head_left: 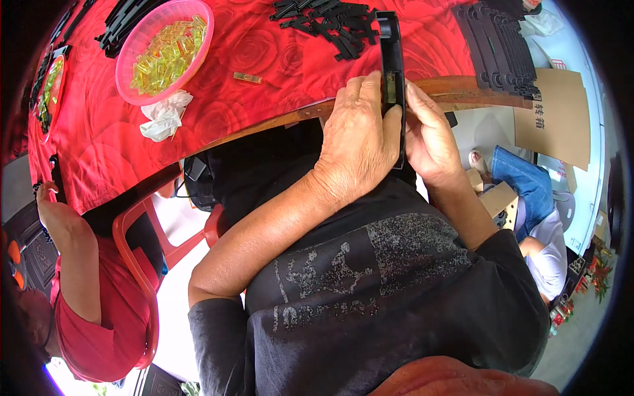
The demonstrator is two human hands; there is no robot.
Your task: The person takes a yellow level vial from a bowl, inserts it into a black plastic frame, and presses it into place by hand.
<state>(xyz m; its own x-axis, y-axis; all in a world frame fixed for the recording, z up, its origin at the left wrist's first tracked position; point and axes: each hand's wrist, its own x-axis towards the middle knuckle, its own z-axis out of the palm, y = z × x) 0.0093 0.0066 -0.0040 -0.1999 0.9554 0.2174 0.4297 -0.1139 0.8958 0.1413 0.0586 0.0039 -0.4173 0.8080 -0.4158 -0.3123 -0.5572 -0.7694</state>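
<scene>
Between my two hands stands a long, narrow black plastic level body [392, 56], upright and slightly tilted, reaching past the table edge. A small yellowish vial [391, 86] sits inside its channel. My left hand [356, 132] lies along the left side of the body, with its thumb at the channel below the vial. From the right side my right hand [430, 135] grips the same piece, its fingers partly hidden behind it. A pink basket [123, 82] full of clear yellow-green vials [170, 56] stands at the left on the table, and a single loose vial [247, 78] lies on the cloth.
Small black plastic parts [330, 23] lie heaped at the back, and flat black strips [498, 49] are stacked at the right edge. Crumpled tissue [165, 117] lies near the basket. A co-worker in red [109, 317] sits at left; a cardboard sheet [555, 119] stands at right.
</scene>
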